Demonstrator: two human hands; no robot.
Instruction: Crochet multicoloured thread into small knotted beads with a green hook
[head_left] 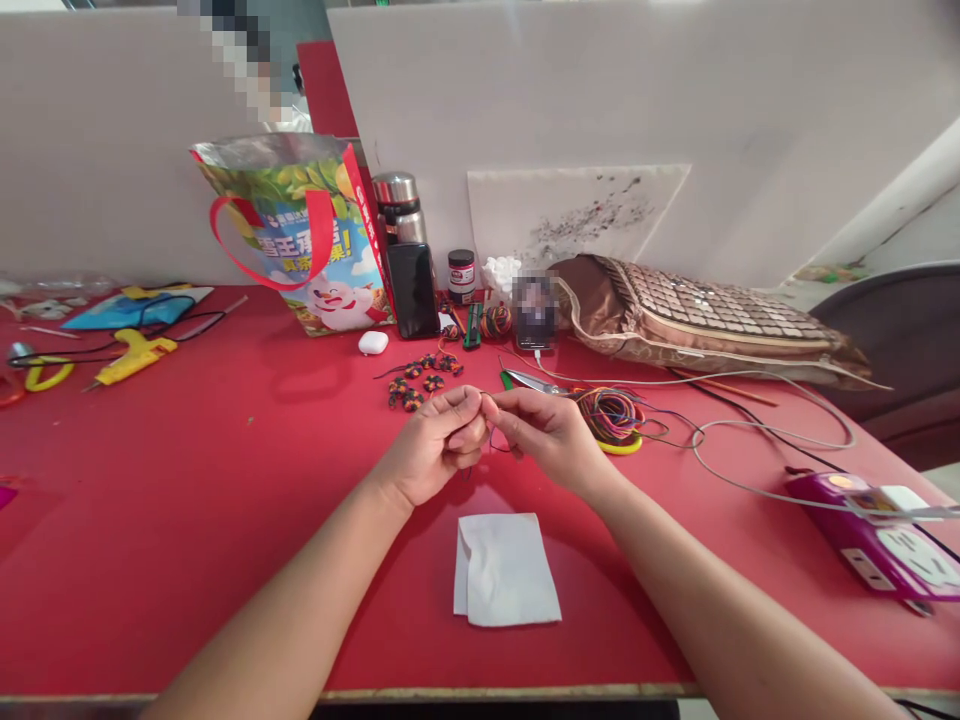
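Note:
Over the middle of the red table [225, 500], my left hand [435, 445] and my right hand [553, 435] meet at their fingertips. Both are closed in a pinch on a thin dark cord [492, 440], which loops just below the fingers; most of it is hidden by them. Just beyond my left hand lie several knotted balls [411, 398] of multicoloured cord. Past my right hand sits a coil of multicoloured cord [611, 412], with scissors [531, 381] beside it. A folded white tissue [510, 572] rests on the table nearer to me.
A printed bag [330, 260], a steel flask [397, 190], a dark phone [414, 290] and a lit phone [535, 315] stand at the back. A glue gun [135, 355] lies left. Rightward are a beaded cushion [705, 320], cables and a purple power strip [862, 540].

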